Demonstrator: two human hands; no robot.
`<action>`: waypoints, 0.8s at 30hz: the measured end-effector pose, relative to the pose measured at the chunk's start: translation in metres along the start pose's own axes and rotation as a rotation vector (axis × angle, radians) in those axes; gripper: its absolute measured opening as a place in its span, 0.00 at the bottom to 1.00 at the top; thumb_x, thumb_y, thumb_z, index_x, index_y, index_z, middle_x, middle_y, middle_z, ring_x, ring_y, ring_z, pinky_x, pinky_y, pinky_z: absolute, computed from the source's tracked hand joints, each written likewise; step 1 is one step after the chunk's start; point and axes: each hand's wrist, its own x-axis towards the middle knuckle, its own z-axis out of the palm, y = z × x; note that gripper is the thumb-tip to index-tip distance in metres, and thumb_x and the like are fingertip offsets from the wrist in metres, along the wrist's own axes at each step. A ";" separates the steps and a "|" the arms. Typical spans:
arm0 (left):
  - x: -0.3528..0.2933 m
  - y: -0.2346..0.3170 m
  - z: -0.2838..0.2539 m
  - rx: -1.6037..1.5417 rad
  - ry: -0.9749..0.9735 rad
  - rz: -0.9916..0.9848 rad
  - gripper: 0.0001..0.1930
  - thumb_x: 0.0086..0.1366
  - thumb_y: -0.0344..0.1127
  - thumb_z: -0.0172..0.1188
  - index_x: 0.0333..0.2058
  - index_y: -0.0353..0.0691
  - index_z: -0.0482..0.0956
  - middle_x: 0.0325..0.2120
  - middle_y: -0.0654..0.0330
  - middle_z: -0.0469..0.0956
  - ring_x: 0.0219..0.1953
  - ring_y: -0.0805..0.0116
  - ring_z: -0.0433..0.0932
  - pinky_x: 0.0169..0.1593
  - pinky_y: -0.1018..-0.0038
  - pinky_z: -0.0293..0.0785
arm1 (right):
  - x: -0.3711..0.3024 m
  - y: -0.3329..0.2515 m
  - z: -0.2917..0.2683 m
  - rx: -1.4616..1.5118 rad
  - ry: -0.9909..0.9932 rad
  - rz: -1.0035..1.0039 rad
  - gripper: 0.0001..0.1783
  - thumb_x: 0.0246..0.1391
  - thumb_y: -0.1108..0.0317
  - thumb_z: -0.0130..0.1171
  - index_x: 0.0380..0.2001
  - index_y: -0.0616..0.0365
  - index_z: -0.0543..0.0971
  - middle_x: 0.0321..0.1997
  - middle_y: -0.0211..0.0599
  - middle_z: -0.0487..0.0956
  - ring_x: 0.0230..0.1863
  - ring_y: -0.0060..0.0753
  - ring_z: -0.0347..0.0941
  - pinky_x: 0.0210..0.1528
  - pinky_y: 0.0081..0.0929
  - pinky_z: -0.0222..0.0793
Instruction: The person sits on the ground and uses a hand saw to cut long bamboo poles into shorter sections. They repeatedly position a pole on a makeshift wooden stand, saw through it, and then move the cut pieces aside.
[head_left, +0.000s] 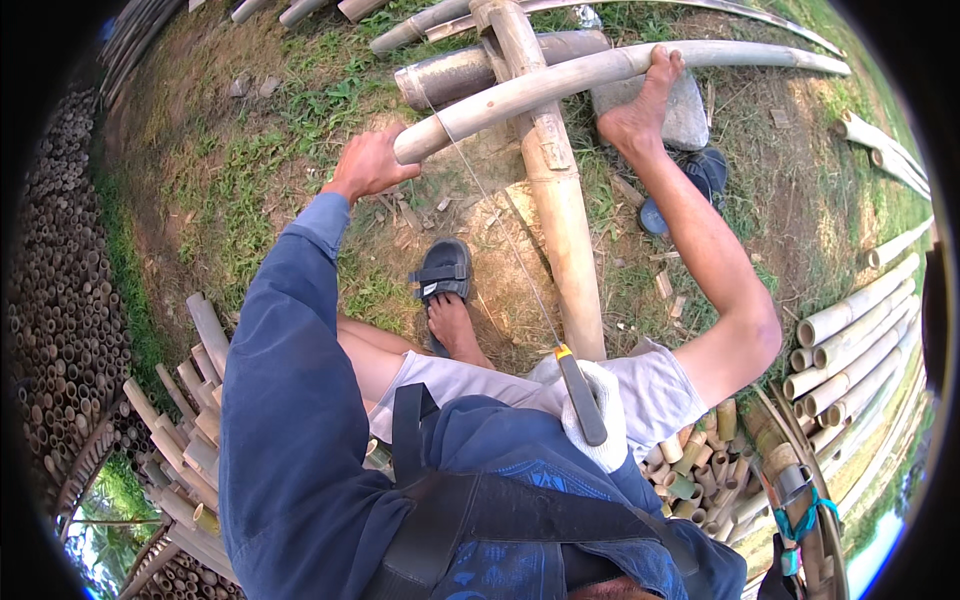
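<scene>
A long pale bamboo pole (560, 88) lies crosswise in front of me, over a bamboo post. My left hand (372, 163), bare, grips its left cut end. My right hand (606, 425) wears a white knitted glove and is closed round the black and yellow handle of a handsaw (580, 395), close to my lap. The saw's thin blade runs up and left from the handle to the pole, its far part crossing it a little right of my left hand. My bare right foot (640, 115) presses on the pole farther right.
The upright bamboo post (562, 230) stands between my legs. Behind the pole lies a thick dark bamboo piece (460, 75); a grey stone (680, 110) sits under my right foot. My left foot wears a black sandal (441, 268). Bamboo stacks (65, 250) rise at left.
</scene>
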 end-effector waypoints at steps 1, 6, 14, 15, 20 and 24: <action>0.001 0.002 0.000 -0.002 0.020 0.008 0.36 0.54 0.54 0.72 0.58 0.40 0.84 0.41 0.40 0.90 0.43 0.38 0.89 0.54 0.50 0.84 | 0.002 0.004 0.003 0.054 -0.064 0.072 0.26 0.60 0.80 0.66 0.62 0.63 0.78 0.56 0.48 0.85 0.59 0.43 0.84 0.63 0.34 0.77; 0.007 0.004 0.000 0.075 0.029 -0.009 0.38 0.55 0.58 0.74 0.61 0.43 0.83 0.42 0.40 0.90 0.44 0.39 0.89 0.54 0.49 0.85 | 0.205 -0.017 0.093 0.301 -0.008 -0.205 0.30 0.60 0.75 0.68 0.66 0.59 0.75 0.58 0.46 0.81 0.57 0.39 0.83 0.61 0.32 0.77; 0.001 -0.012 0.002 0.013 0.046 0.047 0.36 0.54 0.58 0.73 0.57 0.41 0.84 0.42 0.39 0.89 0.45 0.38 0.89 0.55 0.48 0.84 | 0.124 -0.007 0.054 0.167 0.001 -0.235 0.31 0.61 0.79 0.66 0.67 0.61 0.74 0.60 0.48 0.81 0.59 0.45 0.83 0.63 0.33 0.77; -0.003 -0.013 0.007 0.009 0.026 0.037 0.36 0.53 0.57 0.73 0.57 0.40 0.84 0.42 0.39 0.89 0.44 0.38 0.89 0.54 0.49 0.84 | 0.081 -0.005 0.029 0.194 -0.069 -0.099 0.31 0.60 0.80 0.66 0.67 0.62 0.74 0.60 0.49 0.81 0.58 0.46 0.84 0.63 0.33 0.77; 0.002 -0.001 0.005 0.063 0.007 -0.002 0.38 0.54 0.57 0.72 0.60 0.40 0.83 0.41 0.37 0.89 0.44 0.38 0.89 0.55 0.49 0.84 | 0.052 -0.003 0.020 0.104 -0.053 -0.047 0.30 0.59 0.81 0.66 0.65 0.61 0.75 0.56 0.49 0.82 0.57 0.46 0.83 0.62 0.35 0.77; 0.012 0.008 0.000 0.105 0.016 0.026 0.41 0.56 0.62 0.73 0.63 0.43 0.82 0.43 0.40 0.90 0.46 0.39 0.89 0.57 0.51 0.84 | 0.226 -0.014 0.100 0.278 0.065 -0.329 0.30 0.60 0.77 0.67 0.65 0.57 0.75 0.56 0.44 0.82 0.57 0.40 0.82 0.61 0.33 0.77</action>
